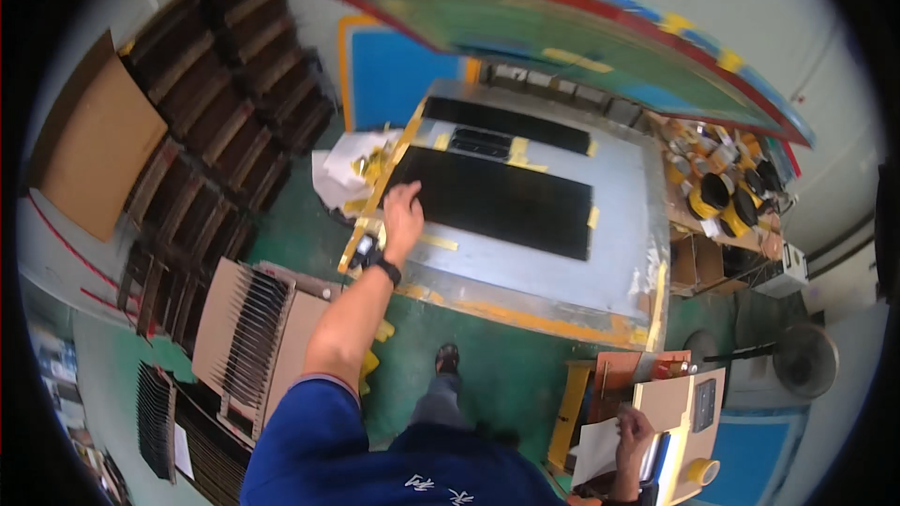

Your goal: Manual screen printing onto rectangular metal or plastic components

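Pictured with nearer left hand [403, 211], loosely unclenched, at left end of black panel [497, 201] lying left-to-right; unable to tell grip of right hand [636, 429].

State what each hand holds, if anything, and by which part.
Left hand: at the left end of the large black panel; whether it grips cannot be told. Right hand: curled beside a white sheet; whether it holds anything cannot be told.

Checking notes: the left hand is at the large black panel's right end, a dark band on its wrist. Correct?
No: the head view shows the left hand at the left end of the large black panel, a dark band on its wrist.
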{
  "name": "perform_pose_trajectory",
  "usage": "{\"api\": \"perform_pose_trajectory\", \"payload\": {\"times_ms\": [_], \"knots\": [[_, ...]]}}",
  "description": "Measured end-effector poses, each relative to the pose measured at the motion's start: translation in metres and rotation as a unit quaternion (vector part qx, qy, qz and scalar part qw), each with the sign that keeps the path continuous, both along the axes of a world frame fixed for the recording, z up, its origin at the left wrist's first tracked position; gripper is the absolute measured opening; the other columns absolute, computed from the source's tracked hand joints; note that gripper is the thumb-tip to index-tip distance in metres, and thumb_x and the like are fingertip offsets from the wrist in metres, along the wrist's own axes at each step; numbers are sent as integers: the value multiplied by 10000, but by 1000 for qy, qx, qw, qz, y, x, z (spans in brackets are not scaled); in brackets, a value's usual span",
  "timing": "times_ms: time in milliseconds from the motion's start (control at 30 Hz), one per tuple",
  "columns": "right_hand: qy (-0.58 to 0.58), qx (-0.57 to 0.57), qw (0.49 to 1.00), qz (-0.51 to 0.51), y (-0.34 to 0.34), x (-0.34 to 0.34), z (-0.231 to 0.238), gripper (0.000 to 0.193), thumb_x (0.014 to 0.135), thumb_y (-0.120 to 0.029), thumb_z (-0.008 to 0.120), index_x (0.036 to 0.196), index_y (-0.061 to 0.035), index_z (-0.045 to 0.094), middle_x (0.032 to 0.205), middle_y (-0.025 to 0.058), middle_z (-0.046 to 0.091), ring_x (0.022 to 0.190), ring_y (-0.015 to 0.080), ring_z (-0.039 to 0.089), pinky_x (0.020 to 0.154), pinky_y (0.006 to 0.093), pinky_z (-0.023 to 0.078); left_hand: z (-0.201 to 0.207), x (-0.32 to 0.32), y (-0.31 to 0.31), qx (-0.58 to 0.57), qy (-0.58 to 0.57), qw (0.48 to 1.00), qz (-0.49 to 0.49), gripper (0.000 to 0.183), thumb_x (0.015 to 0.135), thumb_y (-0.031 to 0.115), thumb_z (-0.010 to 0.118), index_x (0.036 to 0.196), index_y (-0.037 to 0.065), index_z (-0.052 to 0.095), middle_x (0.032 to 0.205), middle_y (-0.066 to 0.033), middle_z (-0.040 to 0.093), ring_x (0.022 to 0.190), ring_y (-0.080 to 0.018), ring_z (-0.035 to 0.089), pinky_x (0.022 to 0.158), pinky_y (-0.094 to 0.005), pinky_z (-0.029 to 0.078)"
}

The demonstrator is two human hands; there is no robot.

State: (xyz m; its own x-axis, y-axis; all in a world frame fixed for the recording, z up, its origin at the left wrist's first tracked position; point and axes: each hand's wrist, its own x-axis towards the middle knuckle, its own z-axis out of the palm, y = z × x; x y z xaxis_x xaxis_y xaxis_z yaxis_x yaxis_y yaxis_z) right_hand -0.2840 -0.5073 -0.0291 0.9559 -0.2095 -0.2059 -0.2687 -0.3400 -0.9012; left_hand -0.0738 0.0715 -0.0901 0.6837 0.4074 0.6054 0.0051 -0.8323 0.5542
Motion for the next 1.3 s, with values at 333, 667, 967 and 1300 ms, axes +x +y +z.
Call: {"api": "perform_pose_trajectory", "payload": {"times_ms": [333, 667, 967, 1300], "knots": [[-109, -208, 948, 215, 169, 173, 23, 164, 866, -12, 615, 1017, 36, 660, 803, 150, 633, 665, 188, 585, 608, 290, 479, -30, 122, 38, 29, 54, 998, -33, 371, 838, 136, 627, 1204, 75, 628, 1252, -238, 525, 1216, -404, 461, 1052, -460, 375], [-187, -130, 921, 315, 292, 375, -15, 190, 831, -6, 604, 1014, -8, 657, 847, 145, 638, 695, 274, 615, 636, 338, 495, -23, 154, 49, 137, 122, 982, -55, 373, 885, 266, 617, 1228, 119, 627, 1253, -223, 493, 1193, -402, 451, 1032, -476, 366], [-292, -323, 813, 386, 354, 531, -78, 399, 794, 17, 535, 1186, -17, 599, 1048, 204, 616, 1000, 401, 582, 881, 455, 481, -9, 167, 41, 115, 202, 971, -47, 392, 897, 312, 583, 1249, 145, 619, 1326, -216, 459, 1266, -400, 393, 1076, -499, 313], [-326, -385, 737, 449, 384, 546, -78, 495, 792, -13, 564, 1285, -50, 559, 1223, 245, 577, 1167, 389, 536, 1009, 438, 429, -15, 148, 53, 108, 305, 944, -61, 367, 848, 300, 612, 1152, 103, 675, 1235, -232, 535, 1160, -406, 493, 1023, -517, 378]]}}
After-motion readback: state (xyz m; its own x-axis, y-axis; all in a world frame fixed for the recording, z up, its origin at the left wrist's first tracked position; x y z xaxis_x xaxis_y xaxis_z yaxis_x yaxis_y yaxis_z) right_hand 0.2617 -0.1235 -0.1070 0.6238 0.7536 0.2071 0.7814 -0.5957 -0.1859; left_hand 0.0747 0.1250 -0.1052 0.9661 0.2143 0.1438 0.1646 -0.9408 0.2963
